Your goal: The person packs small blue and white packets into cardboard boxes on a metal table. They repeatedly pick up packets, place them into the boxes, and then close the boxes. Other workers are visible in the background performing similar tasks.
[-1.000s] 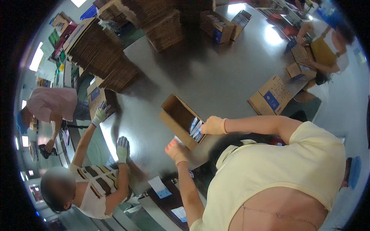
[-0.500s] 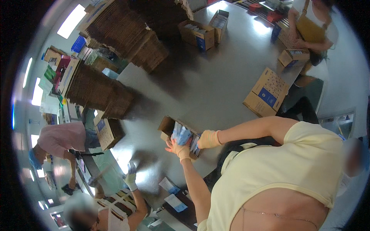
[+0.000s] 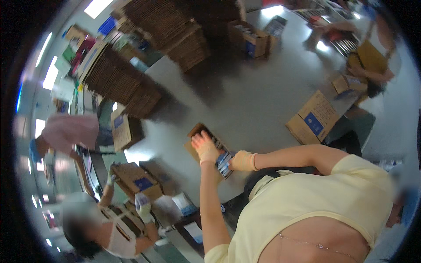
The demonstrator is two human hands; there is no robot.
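An open cardboard box [image 3: 191, 151] stands on the grey table in front of me, with a row of blue and white packets [image 3: 224, 163] packed upright inside it. My left hand [image 3: 205, 147], in a pale glove with orange-pink fingertips, lies over the box's far part. Its fingers are spread and nothing shows in them. At the box's right side, my right hand [image 3: 244, 161] in a similar glove has its fingers curled at the edge beside the packets. Its fingertips are partly hidden, but it seems to grip the box wall.
Tall stacks of flattened cardboard [image 3: 118, 85] stand at the far left. A closed carton [image 3: 312, 118] lies to the right, and filled boxes [image 3: 248, 39] stand at the back. Packets [image 3: 184, 204] lie near my left forearm. A co-worker at lower left handles a carton [image 3: 138, 180].
My left hand has let go of the blue and white packets and moved toward the box's far end, fingers spread. A carton now stands before the lower-left co-worker. The whole view has shifted.
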